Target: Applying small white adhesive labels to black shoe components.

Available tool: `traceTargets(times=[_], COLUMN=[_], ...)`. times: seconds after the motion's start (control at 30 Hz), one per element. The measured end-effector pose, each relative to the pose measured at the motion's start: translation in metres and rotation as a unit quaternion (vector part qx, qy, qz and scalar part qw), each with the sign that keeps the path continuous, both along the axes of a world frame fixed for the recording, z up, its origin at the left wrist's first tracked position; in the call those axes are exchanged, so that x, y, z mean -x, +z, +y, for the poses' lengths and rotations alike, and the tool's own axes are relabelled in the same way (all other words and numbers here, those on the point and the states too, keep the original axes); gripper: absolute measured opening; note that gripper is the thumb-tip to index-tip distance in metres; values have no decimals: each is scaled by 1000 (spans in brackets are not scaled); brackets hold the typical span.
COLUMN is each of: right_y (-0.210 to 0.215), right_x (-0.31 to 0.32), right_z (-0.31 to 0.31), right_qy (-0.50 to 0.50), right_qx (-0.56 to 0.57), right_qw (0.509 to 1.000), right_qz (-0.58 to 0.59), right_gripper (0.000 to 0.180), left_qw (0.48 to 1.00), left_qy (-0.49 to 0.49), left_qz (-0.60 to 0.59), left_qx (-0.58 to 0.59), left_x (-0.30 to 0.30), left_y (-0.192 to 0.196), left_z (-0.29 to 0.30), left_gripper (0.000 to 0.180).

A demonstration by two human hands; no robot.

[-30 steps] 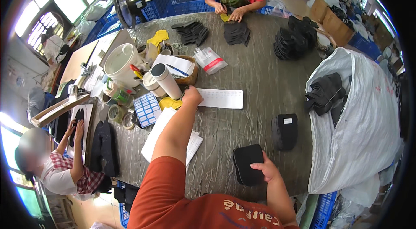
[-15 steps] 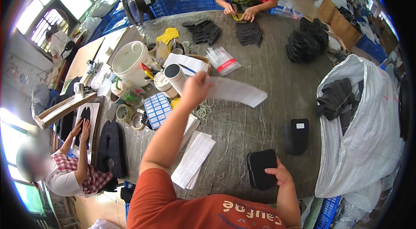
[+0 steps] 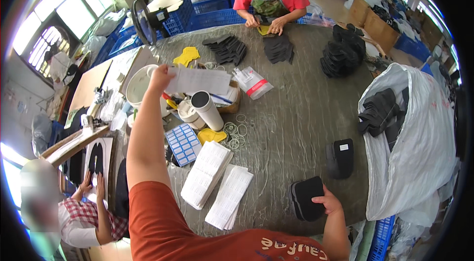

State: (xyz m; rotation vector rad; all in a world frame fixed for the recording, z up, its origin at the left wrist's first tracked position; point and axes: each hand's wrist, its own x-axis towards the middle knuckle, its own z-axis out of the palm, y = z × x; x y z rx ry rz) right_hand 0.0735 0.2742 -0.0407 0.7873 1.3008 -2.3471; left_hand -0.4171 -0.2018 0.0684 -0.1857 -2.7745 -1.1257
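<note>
Paper sheet up in my left hand, black pad stack under my right.

My left hand (image 3: 159,74) pinches a white paper sheet (image 3: 199,81) above the far-left clutter; my right hand (image 3: 330,202) grips a stack of black pads (image 3: 306,199) at the near right edge of the grey round table (image 3: 296,108). Blue crates (image 3: 207,12) line the far side of the workshop.

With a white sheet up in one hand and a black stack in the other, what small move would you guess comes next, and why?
Probably bringing the white sheet down toward the black stack. The left hand holds the sheet raised above the tabletop clutter, and the right hand steadies the stack at the near table edge, with more sheets piled between them. That is only a guess.
</note>
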Motion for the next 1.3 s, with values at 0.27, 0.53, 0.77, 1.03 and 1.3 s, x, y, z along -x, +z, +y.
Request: traceTargets(times=[0.27, 0.53, 0.77, 1.03, 1.3], right_y=[4, -1, -5, 1, -5], right_x=[0, -2, -5, -3, -5], right_z=[3, 4, 7, 3, 7], right_qy=[4, -2, -8, 0, -2], right_qx=[1, -20, -2, -26, -19], right_qw=[1000, 999, 1000, 999, 999], right_qz=[-15, -34, -30, -41, -43], right_gripper=[81, 84, 85, 85, 85], left_qw=[995, 977, 992, 965, 925], left_qy=[65, 29, 74, 7, 15], left_qz=[-62, -117, 46, -145, -50], left_qx=[39, 177, 93, 218, 376], left_x=[24, 24, 23, 38, 29], left_y=[-23, -15, -38, -55, -34], left_z=[-29, -4, 5, -10, 10], left_gripper=[31, 28, 31, 32, 27])
